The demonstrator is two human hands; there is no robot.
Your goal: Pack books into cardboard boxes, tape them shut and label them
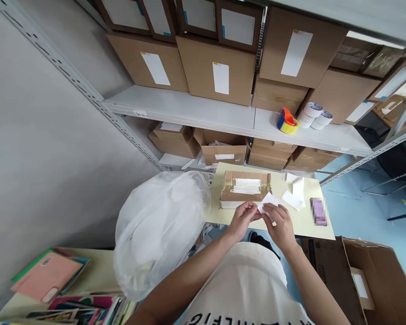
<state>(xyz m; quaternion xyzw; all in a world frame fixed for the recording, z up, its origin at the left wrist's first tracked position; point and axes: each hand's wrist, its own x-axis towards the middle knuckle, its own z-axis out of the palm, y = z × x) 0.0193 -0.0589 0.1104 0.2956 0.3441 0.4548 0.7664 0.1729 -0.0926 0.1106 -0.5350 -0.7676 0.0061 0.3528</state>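
Observation:
Both my hands are raised over the near edge of a small pale yellow table (311,223). My left hand (242,220) and my right hand (279,224) pinch a small white slip of paper (267,201) between their fingertips. Just beyond them lies a flat brown cardboard parcel (233,192), taped shut, with a white label on top. More white slips (294,192) lie to the right of the parcel on the table.
A blurred purple object (318,211) lies on the table's right side. A big clear plastic bag (159,225) stands at the left. An open carton (365,275) sits at the lower right. Shelves hold brown boxes (216,67), a tape dispenser (287,121) and tape rolls (316,115). Books (50,275) lie lower left.

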